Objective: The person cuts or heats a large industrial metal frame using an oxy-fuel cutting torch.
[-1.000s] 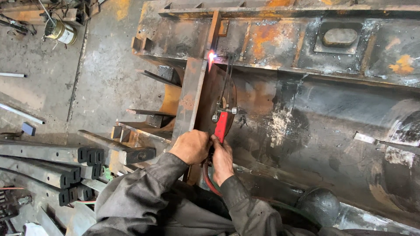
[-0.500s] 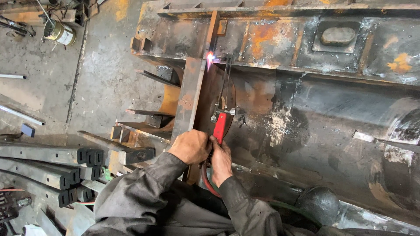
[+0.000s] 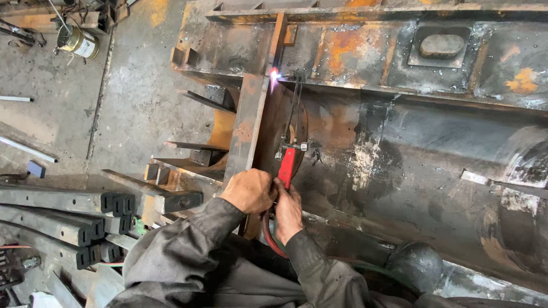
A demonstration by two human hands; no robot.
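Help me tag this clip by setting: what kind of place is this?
Most likely a metal fabrication or repair workshop. Both hands, left hand and right hand, hold a red-handled cutting torch whose flame burns at a rusty steel structure. Steel bars lie on the stained concrete floor.

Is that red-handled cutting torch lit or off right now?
Lit. A bright white-pink flame glows at the tip of the cutting torch, against the upright steel plate. Both the left hand and right hand grip its handle.
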